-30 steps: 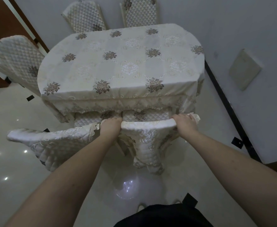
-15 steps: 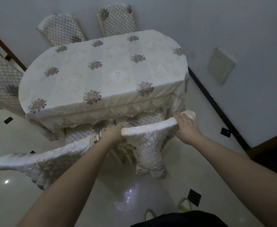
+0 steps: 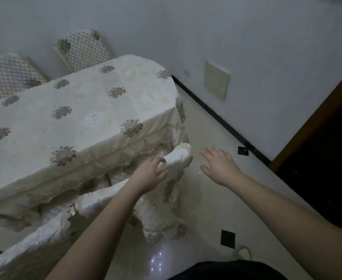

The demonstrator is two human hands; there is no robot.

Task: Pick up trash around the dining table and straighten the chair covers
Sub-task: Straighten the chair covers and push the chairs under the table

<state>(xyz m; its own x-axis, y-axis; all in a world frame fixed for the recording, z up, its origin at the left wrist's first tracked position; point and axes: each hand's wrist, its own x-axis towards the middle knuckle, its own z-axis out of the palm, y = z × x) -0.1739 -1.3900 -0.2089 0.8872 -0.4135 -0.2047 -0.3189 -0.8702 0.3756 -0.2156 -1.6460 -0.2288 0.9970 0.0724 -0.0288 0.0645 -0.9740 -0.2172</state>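
Note:
A cream embroidered chair cover (image 3: 178, 156) drapes the back of the near chair, which is tucked against the dining table (image 3: 69, 122). My left hand (image 3: 149, 174) rests on the top edge of that cover near its right end, fingers curled loosely over the fabric. My right hand (image 3: 219, 164) hovers open just right of the cover's corner, fingers spread, touching nothing. A second covered chair (image 3: 34, 245) stands at the lower left, its cover lying lower and slanted. No trash shows in view.
Two quilted chair backs (image 3: 85, 49) (image 3: 6, 73) stand behind the table against the grey wall. A beige wall plate (image 3: 216, 81) is on the right wall above a dark baseboard. A dark doorway (image 3: 327, 158) opens at right. Black floor tile insets (image 3: 227, 238) dot the glossy floor.
My right hand has let go of the cover's right corner and moved off to the right, open. My left hand slid right along the top edge. The view swung right.

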